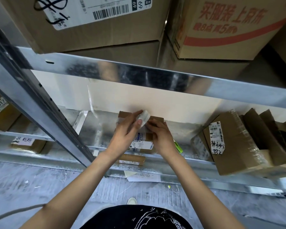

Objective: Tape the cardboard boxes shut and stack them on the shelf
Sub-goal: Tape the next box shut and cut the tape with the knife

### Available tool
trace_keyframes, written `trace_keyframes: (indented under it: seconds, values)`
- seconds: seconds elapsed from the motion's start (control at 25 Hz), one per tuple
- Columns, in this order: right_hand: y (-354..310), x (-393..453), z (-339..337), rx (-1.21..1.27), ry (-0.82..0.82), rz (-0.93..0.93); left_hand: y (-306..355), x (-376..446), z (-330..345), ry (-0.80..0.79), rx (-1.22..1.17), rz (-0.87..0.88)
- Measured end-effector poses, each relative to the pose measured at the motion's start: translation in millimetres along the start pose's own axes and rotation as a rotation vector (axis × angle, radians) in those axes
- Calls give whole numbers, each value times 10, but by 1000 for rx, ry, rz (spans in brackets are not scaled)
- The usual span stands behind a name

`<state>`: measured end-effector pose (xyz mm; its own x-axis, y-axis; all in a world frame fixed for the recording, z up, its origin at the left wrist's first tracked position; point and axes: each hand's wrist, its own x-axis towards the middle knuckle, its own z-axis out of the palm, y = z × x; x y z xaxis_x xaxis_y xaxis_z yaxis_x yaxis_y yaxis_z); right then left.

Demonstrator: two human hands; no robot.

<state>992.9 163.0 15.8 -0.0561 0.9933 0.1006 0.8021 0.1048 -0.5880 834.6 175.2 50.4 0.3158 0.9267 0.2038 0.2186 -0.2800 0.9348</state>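
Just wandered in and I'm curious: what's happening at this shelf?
A person is taping a small cardboard box that sits on a metal shelf. The left hand holds a roll of clear tape over the box's top, while the right hand presses down on the box beside it. A green utility knife lies just right of the box, and a larger labelled box stands further right.

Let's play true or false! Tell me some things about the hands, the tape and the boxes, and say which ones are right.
1. The left hand holds a tape roll. True.
2. The small box sits on the floor. False: it sits on the metal shelf.
3. The right hand rests on the small box. True.
4. A green thing lies left of both hands. False: it lies right of them.
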Motion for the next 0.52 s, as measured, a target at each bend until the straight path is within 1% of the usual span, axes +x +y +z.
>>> trace_keyframes:
  seconds: [0.08,0.16,0.24,0.32,0.44,0.52]
  values:
    - [-40,32,-105,81,-6,32,-78,6,35,-15,30,8]
    - [-142,47,-221,239,65,157,-132,20,58,-23,70,-2]
    - [-304,63,-314,458,111,288,-147,32,80,-32,106,-8]
    - [-442,81,-332,564,99,283,-138,27,88,-34,153,-12]
    - [-497,101,-303,601,80,267,-164,48,40,-59,152,-123]
    - [-451,131,-311,613,110,278,-189,109,-4,-113,241,-157]
